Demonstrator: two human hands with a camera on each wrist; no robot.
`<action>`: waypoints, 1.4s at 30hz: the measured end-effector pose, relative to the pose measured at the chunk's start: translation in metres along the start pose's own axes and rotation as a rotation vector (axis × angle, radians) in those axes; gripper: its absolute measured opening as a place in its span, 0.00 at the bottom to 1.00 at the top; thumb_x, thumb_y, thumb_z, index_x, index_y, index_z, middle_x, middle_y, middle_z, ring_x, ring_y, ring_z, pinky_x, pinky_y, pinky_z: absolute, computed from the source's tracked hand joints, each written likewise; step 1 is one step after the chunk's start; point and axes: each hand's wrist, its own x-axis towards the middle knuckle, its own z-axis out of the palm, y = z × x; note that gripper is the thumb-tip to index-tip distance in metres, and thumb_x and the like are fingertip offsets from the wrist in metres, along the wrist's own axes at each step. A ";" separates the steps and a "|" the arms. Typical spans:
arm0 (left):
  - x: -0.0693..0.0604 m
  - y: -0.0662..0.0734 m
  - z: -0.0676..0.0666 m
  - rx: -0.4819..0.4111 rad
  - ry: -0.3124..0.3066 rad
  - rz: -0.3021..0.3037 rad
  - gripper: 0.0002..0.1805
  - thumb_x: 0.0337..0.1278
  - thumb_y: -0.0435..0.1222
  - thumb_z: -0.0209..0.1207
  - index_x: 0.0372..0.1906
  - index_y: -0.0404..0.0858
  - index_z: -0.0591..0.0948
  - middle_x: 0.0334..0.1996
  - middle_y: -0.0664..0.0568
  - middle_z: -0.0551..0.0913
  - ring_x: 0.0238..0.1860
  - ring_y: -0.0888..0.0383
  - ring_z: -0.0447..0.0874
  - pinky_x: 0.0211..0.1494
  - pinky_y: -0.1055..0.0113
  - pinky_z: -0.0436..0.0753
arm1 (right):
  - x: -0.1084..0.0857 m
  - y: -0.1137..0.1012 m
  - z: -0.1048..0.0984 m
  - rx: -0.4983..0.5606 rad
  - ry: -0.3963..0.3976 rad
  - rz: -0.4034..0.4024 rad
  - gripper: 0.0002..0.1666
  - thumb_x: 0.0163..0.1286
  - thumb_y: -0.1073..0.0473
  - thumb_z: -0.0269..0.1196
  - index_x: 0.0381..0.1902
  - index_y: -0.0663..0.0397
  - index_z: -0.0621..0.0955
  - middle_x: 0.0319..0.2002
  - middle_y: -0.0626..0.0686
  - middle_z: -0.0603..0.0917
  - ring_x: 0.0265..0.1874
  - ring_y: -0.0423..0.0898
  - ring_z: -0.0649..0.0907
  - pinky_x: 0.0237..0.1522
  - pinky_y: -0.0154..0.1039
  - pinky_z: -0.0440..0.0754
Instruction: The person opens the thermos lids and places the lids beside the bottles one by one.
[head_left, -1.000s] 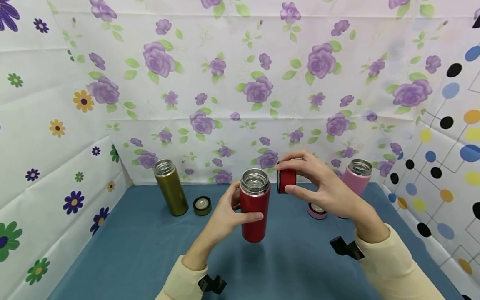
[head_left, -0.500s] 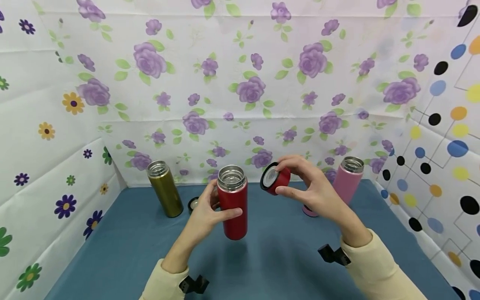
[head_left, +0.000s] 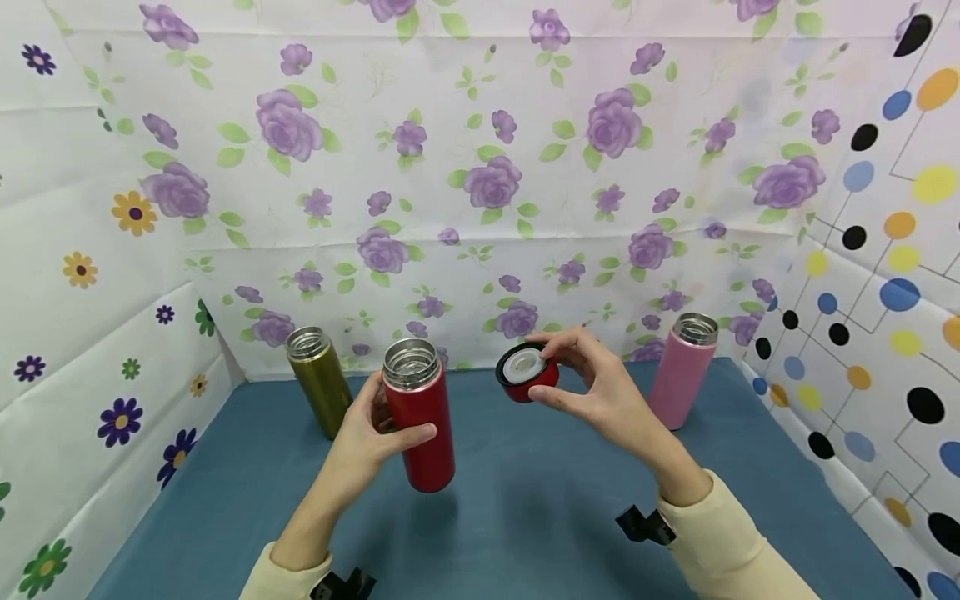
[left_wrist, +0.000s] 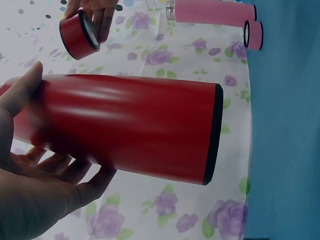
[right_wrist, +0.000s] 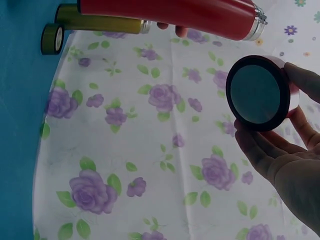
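My left hand grips an uncapped red thermos bottle around its side, holding it a little above the table and slightly tilted. Its steel mouth faces up, and its dark base shows in the left wrist view. To the right, my right hand pinches the red lid between thumb and fingers. The lid's pale inner side faces up and toward the head camera. Lid and bottle are apart. Behind my left hand stands an uncapped olive-gold thermos bottle; beyond my right hand is an uncapped pink thermos bottle.
A blue cloth covers the table. The pink lid and the gold lid lie near their bottles, hidden by my hands in the head view. A flowered sheet hangs behind, with patterned sheets at both sides.
The red bottle and my left hand have shifted left in the head view, hiding the gold lid. My right hand has turned the red lid from sideways to inner side up, moving slightly left.
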 end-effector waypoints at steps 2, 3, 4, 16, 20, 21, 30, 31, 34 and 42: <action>-0.001 0.001 -0.003 0.003 0.005 0.004 0.42 0.61 0.37 0.73 0.75 0.48 0.64 0.65 0.45 0.78 0.63 0.44 0.78 0.62 0.49 0.82 | 0.000 0.002 0.003 0.001 0.012 0.001 0.22 0.68 0.69 0.71 0.54 0.53 0.75 0.68 0.56 0.77 0.62 0.48 0.81 0.64 0.38 0.78; -0.001 0.002 -0.005 0.007 0.007 0.007 0.42 0.61 0.36 0.72 0.75 0.48 0.63 0.65 0.45 0.78 0.63 0.44 0.78 0.62 0.49 0.82 | 0.000 0.003 0.005 0.003 0.017 0.002 0.22 0.68 0.69 0.72 0.54 0.53 0.75 0.68 0.55 0.77 0.62 0.48 0.81 0.64 0.38 0.78; -0.001 0.003 -0.006 0.012 0.009 0.010 0.42 0.61 0.36 0.72 0.75 0.47 0.63 0.65 0.44 0.78 0.62 0.44 0.78 0.61 0.48 0.82 | 0.000 0.004 0.007 0.004 0.021 0.003 0.22 0.67 0.69 0.72 0.53 0.54 0.75 0.68 0.56 0.77 0.61 0.48 0.81 0.64 0.38 0.78; -0.006 0.009 -0.035 0.087 0.041 0.037 0.41 0.63 0.36 0.72 0.75 0.46 0.61 0.66 0.45 0.76 0.62 0.47 0.79 0.58 0.59 0.84 | 0.005 0.017 0.036 0.070 0.032 0.043 0.21 0.65 0.68 0.74 0.50 0.55 0.75 0.68 0.55 0.76 0.64 0.51 0.81 0.67 0.43 0.77; -0.008 0.013 -0.049 0.128 0.063 0.030 0.42 0.64 0.38 0.71 0.76 0.47 0.60 0.66 0.45 0.75 0.60 0.51 0.81 0.55 0.63 0.85 | 0.007 0.023 0.044 0.059 0.058 0.066 0.21 0.65 0.67 0.74 0.49 0.54 0.76 0.67 0.54 0.77 0.64 0.49 0.81 0.67 0.45 0.77; -0.009 0.013 -0.053 0.141 0.067 0.028 0.43 0.64 0.38 0.72 0.77 0.47 0.59 0.66 0.45 0.75 0.59 0.52 0.82 0.55 0.64 0.85 | 0.007 0.024 0.046 0.047 0.066 0.069 0.20 0.65 0.67 0.75 0.48 0.54 0.76 0.67 0.53 0.78 0.64 0.48 0.81 0.67 0.46 0.77; -0.014 0.012 -0.089 0.214 0.134 -0.007 0.45 0.68 0.40 0.69 0.81 0.47 0.55 0.69 0.46 0.71 0.59 0.60 0.77 0.52 0.70 0.84 | 0.011 0.036 0.071 0.046 0.081 0.105 0.20 0.64 0.65 0.75 0.47 0.55 0.77 0.66 0.54 0.80 0.63 0.50 0.81 0.66 0.48 0.78; -0.014 0.010 -0.093 0.214 0.144 -0.015 0.46 0.68 0.40 0.69 0.81 0.47 0.54 0.69 0.47 0.70 0.59 0.61 0.77 0.52 0.72 0.83 | 0.011 0.037 0.075 0.060 0.075 0.115 0.19 0.64 0.65 0.75 0.47 0.56 0.76 0.66 0.54 0.79 0.64 0.50 0.80 0.67 0.46 0.77; -0.015 0.004 -0.103 0.216 0.157 -0.041 0.46 0.69 0.40 0.68 0.82 0.46 0.53 0.69 0.47 0.68 0.60 0.61 0.74 0.51 0.73 0.83 | 0.011 0.039 0.088 0.091 0.052 0.153 0.19 0.65 0.64 0.75 0.47 0.56 0.77 0.66 0.54 0.79 0.67 0.51 0.79 0.68 0.42 0.76; -0.017 -0.008 -0.129 0.274 0.149 -0.107 0.47 0.71 0.44 0.66 0.83 0.44 0.49 0.72 0.44 0.65 0.62 0.57 0.68 0.50 0.74 0.80 | 0.017 0.045 0.120 0.150 0.041 0.250 0.19 0.64 0.62 0.76 0.45 0.54 0.77 0.65 0.48 0.80 0.64 0.45 0.80 0.66 0.38 0.77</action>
